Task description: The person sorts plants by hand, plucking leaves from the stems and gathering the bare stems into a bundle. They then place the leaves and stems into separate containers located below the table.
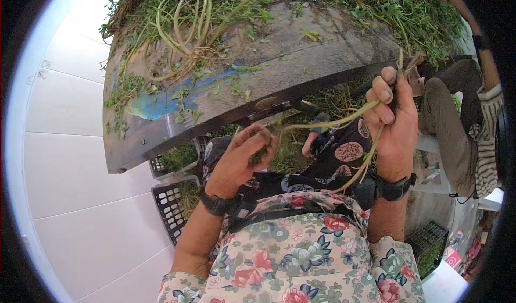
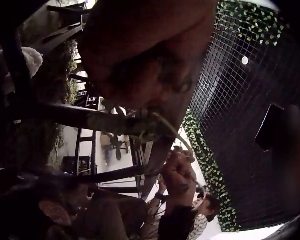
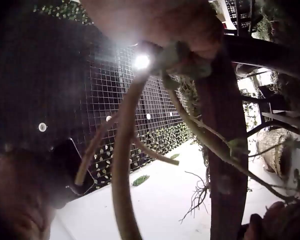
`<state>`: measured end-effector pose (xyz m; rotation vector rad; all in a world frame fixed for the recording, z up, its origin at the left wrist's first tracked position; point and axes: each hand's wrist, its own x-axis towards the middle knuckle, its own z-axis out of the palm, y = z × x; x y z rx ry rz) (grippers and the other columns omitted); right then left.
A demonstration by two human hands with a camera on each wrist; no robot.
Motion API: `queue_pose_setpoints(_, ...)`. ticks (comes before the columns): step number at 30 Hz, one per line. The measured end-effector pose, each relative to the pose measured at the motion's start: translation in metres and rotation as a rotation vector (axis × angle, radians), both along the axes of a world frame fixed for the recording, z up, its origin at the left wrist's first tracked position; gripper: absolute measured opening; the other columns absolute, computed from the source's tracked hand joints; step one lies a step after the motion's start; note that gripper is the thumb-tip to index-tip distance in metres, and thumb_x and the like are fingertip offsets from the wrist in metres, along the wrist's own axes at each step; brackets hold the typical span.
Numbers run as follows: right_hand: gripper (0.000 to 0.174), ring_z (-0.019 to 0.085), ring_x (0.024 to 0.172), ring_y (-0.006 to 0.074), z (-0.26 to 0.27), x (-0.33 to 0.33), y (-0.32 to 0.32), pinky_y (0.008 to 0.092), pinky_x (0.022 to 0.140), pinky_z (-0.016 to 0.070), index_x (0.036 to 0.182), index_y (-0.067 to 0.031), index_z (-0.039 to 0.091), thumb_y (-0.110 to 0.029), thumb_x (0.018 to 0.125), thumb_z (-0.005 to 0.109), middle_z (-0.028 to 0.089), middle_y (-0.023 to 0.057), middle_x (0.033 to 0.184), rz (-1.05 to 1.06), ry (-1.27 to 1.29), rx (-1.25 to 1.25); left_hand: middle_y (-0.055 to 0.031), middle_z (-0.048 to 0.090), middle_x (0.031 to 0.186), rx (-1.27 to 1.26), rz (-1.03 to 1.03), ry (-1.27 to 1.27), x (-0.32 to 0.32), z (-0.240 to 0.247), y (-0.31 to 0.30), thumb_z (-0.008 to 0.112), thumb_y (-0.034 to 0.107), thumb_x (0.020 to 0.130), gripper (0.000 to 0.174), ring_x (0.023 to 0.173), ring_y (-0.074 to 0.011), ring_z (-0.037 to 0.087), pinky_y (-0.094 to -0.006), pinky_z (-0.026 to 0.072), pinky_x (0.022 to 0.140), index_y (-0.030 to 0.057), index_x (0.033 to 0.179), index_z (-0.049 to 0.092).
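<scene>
Tabletop (image 1: 309, 54) and greens (image 1: 424, 20) fill the upper frame; right of centre, the right hand (image 1: 396, 123) pinches a bent stem (image 1: 344, 121), while the left hand (image 1: 243, 155) curls around leaves (image 1: 259, 156). I'd brace the stem and tug gently.

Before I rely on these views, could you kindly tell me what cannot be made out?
Head view: what, if anything, the person's left grip holds, hidden by its curled fingers.
Head view: part of the nearer black perforated plastic crate, behind the left forearm.
Right wrist view: lower end of the thick green stem, cut off by the bottom edge.
</scene>
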<state>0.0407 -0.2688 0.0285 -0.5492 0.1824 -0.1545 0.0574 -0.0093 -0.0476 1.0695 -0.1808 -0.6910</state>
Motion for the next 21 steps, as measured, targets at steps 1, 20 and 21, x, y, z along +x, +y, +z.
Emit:
queue_pose_setpoints(1, 0.021, 0.029, 0.042, 0.0035, -0.001, 0.0, -0.001, 0.0183, 0.038, 0.0223, 0.089, -0.0091, 0.048, -0.028, 0.093, 0.04, 0.042, -0.003, 0.062, 0.044, -0.025, 0.021, -0.0041, 0.051, 0.073, -0.159, -0.024, 0.201, 0.0, 0.003, 0.002, 0.053, 0.024, 0.086, 0.019, 0.057, -0.0093, 0.045, -0.0193, 0.0311, 0.042, 0.0058, 0.092, 0.053)
queue_pose_setpoints(20, 0.024, 0.027, 0.041, 0.0036, -0.009, 0.0, 0.014, 0.0182, 0.036, 0.0209, 0.086, -0.0091, 0.047, -0.032, 0.092, 0.04, 0.039, -0.0024, 0.058, 0.156, 0.014, -0.103, 0.005, 0.047, 0.062, 0.621, -0.242, -0.345, 0.002, 0.033, -0.041, 0.046, 0.013, 0.084, 0.016, 0.053, -0.002, 0.04, -0.019, 0.032, 0.045, 0.0019, 0.089, 0.056)
queue_pose_setpoints(21, 0.025, 0.028, 0.041, 0.0035, -0.011, -0.001, 0.015, 0.0179, 0.036, 0.0208, 0.086, -0.0094, 0.049, -0.033, 0.09, 0.043, 0.042, -0.0017, 0.059, 0.181, 0.018, -0.144, 0.0054, 0.046, 0.061, 0.646, -0.181, -0.358, 0.002, 0.028, -0.04, 0.045, 0.013, 0.084, 0.015, 0.053, -0.0019, 0.04, -0.0192, 0.0315, 0.045, 0.0023, 0.089, 0.055)
